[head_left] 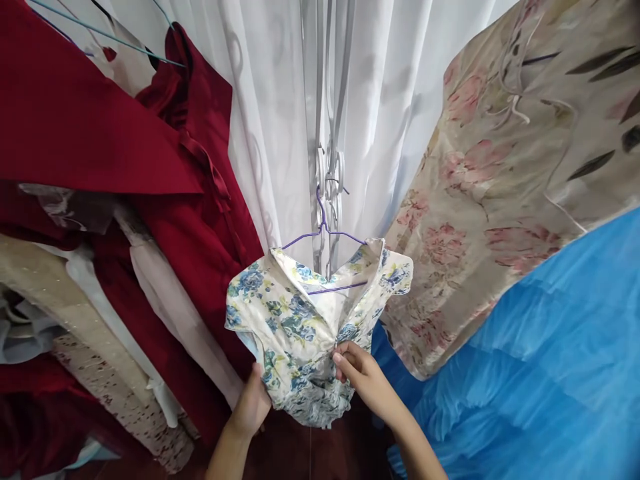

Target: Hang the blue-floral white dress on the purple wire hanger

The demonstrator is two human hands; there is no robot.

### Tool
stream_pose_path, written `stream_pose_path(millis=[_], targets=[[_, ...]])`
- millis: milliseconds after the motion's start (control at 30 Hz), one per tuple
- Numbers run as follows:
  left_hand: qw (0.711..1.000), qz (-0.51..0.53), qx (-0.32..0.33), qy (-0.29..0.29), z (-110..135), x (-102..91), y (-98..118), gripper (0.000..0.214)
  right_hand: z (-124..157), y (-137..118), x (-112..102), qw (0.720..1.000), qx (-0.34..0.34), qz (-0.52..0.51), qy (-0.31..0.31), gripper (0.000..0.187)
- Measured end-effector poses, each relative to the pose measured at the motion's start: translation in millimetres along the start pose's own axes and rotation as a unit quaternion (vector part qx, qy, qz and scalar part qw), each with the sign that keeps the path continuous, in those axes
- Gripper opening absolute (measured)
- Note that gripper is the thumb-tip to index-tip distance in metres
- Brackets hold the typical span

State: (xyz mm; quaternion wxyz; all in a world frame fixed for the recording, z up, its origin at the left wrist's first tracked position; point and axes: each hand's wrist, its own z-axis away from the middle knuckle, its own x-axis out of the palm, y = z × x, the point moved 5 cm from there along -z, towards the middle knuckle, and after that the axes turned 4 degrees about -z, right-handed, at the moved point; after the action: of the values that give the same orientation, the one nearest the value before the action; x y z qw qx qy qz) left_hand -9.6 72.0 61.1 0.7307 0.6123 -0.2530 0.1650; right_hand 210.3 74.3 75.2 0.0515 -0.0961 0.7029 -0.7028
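A small white top with blue flowers [295, 320] hangs on a purple wire hanger [325, 233], hooked on a metal fitting in front of a white curtain. My left hand [253, 403] grips the top's lower left side from behind, fingers hidden in the cloth. My right hand [363, 377] pinches the front of the top near its middle, fingers curled closed on the fabric.
Dark red garments [100, 133] hang at the left on hangers, with cream and sequined pieces below them. A beige floral dress [510, 167] hangs at the right above a bright blue ruffled skirt [540, 373]. White curtain [280, 100] fills the back; dark floor shows below.
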Motion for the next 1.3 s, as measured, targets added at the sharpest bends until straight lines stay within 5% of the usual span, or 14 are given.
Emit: stream_pose_path(millis=[133, 267, 333, 467, 533, 667, 800, 933, 1133, 1300], targets=[[0.977, -0.149, 0.005, 0.155, 9, -19.3, -9, 0.061, -25, -10, 18, 0.997, -0.05, 0.047, 0.042, 0.04], [0.963, -0.185, 0.033, 0.191, 2, -24.1, -7, 0.058, -27, -8, 18, 0.997, -0.056, 0.02, 0.057, 0.044], [0.946, -0.205, 0.103, 0.229, -3, -31.3, 4, 0.051, -23, -6, 15, 0.997, -0.052, 0.016, 0.049, 0.044], [0.813, -0.29, 0.36, 0.355, 9, -33.1, 25, 0.035, -12, 0, 11, 0.999, -0.039, -0.004, 0.038, 0.046], [0.785, -0.38, 0.389, 0.298, 9, -12.4, 17, 0.027, -8, 1, 10, 0.999, -0.03, -0.018, 0.031, 0.046], [0.795, -0.498, 0.337, 0.085, -1, 45.5, -21, 0.022, -1, -6, 11, 1.0, -0.023, -0.019, 0.003, 0.047], [0.807, -0.484, 0.332, 0.071, -10, 75.3, -42, 0.012, 5, -16, 9, 0.999, -0.016, -0.026, -0.024, 0.044], [0.813, -0.462, 0.35, 0.064, -13, 86.6, -47, 0.001, 8, -19, 3, 0.999, -0.008, -0.026, -0.028, 0.041], [0.808, -0.467, 0.357, 0.017, -10, 89.0, -42, 0.015, -7, -30, -5, 0.999, 0.017, -0.038, 0.011, 0.044], [0.801, -0.49, 0.344, -0.002, -15, 78.8, -38, 0.014, -44, -82, 1, 0.999, -0.014, -0.03, 0.04, 0.043]])
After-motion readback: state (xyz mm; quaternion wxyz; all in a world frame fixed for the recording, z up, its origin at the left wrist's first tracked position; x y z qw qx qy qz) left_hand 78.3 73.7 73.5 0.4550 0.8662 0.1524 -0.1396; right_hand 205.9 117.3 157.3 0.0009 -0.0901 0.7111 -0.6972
